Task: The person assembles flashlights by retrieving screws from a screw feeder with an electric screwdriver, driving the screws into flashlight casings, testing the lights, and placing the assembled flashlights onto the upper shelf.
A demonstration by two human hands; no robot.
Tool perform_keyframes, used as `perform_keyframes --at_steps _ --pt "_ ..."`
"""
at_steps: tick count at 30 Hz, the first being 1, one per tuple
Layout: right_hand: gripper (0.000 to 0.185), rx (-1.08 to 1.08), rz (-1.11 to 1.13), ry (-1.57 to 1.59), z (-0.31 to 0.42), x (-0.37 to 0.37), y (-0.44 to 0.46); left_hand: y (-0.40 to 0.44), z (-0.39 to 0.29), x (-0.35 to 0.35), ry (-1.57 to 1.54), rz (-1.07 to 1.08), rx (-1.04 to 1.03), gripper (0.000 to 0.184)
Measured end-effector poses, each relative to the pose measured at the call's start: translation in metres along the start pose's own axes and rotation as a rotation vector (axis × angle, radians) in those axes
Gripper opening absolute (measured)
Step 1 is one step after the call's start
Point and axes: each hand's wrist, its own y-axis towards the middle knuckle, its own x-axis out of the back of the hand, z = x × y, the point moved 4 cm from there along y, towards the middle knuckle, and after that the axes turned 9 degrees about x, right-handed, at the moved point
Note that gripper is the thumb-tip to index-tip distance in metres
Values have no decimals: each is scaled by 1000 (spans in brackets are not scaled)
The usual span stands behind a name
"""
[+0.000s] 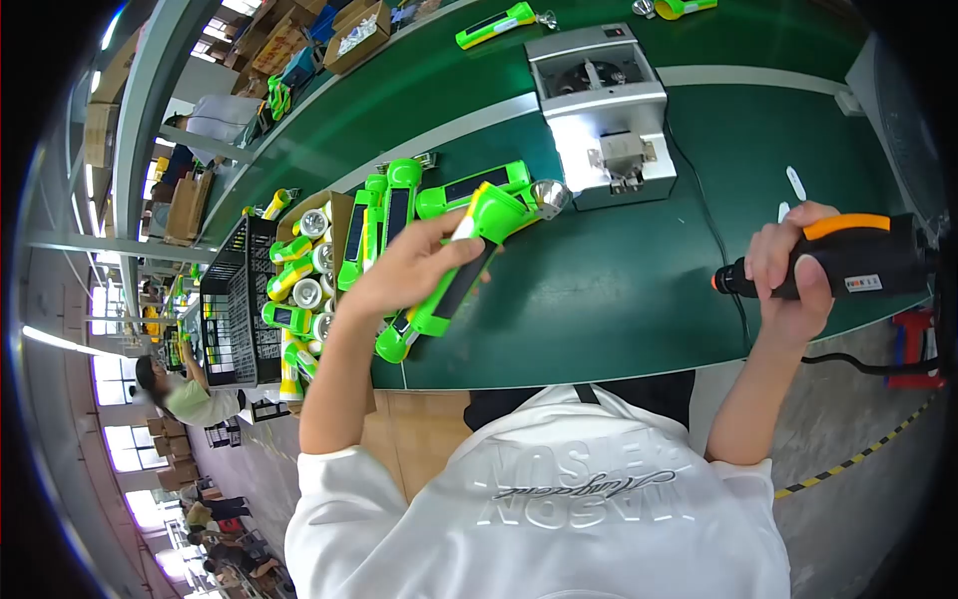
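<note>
My left hand (414, 268) is closed around a green flashlight (496, 212) with a dark solar panel along its side, tilted over the bench. Beside that hand, several more green flashlights (402, 180) lie in a pile, some with silver reflector heads (550, 198) hanging loose. To the right, my right hand (795, 268) grips a black electric screwdriver (873, 262) with an orange trigger strip. Its tip points left, toward the middle of the bench. Between and beyond my hands sits a silver screw feeder (611, 130).
A carton (342, 212) of flashlights and a black plastic crate (239, 309) stand at the bench's left edge. A black cable (707, 215) crosses the green bench (599, 319). More flashlights (496, 25) lie at the back. Other people (195, 399) are farther left.
</note>
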Motion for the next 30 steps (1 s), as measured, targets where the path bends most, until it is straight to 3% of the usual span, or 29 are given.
perform_keyframes --at_steps 2,6,9,13,30 --pt "47 5 -27 34 3 0 -2 2 9 -23 -76 92 -54 37" --pt "46 -2 -44 62 7 3 -9 9 33 -54 -345 131 216 44" --pt "45 9 -57 64 10 5 -13 8 39 -71 -571 166 263 44" --pt "45 7 -79 24 12 8 -18 14 53 -72 -394 141 260 44" --pt "46 -14 -57 -39 11 8 -21 15 65 -81 -346 14 146 44"
